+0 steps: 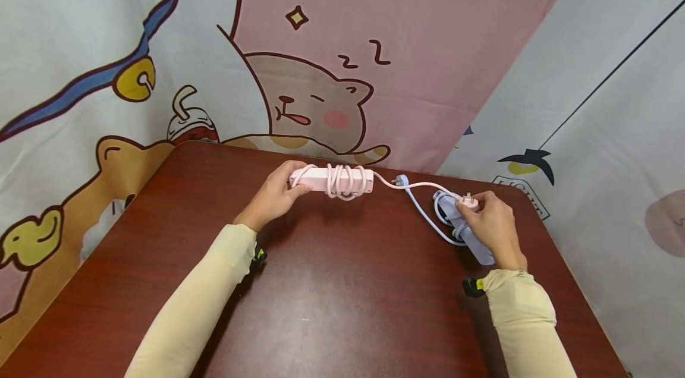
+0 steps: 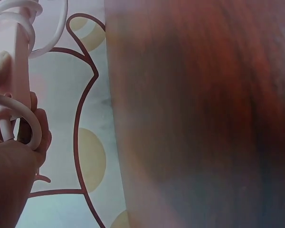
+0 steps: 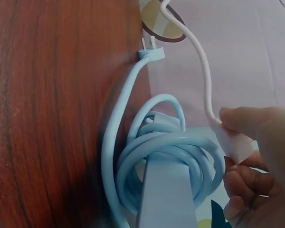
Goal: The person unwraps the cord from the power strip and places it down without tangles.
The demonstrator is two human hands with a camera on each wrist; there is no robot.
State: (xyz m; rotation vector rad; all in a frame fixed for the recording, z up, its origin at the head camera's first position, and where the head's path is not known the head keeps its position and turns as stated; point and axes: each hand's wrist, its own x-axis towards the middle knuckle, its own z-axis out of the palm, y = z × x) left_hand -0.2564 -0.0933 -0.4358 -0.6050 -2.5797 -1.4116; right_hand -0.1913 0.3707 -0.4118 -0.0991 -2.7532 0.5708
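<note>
A pink power strip [image 1: 316, 178] is held up over the table by its left end, gripped between thumb and fingers of my left hand [image 1: 275, 195]. Its cord [image 1: 346, 180] wraps several times round the strip's right half, and a free length runs rightward to the plug. My right hand [image 1: 493, 224] pinches that pink plug [image 1: 469, 202], prongs pointing up in the head view. In the left wrist view a loop of cord [image 2: 26, 116] curves past the fingers at the strip's end. The right wrist view shows the thumb and fingers round the plug body [image 3: 233, 142].
A light blue power strip [image 1: 478, 247] lies on the table beneath my right hand, its cord [image 3: 166, 142] coiled round it. The blue plug [image 1: 402, 181] sits near the table's back edge. A cartoon-printed cloth [image 1: 428, 39] hangs behind the brown table [image 1: 332, 295].
</note>
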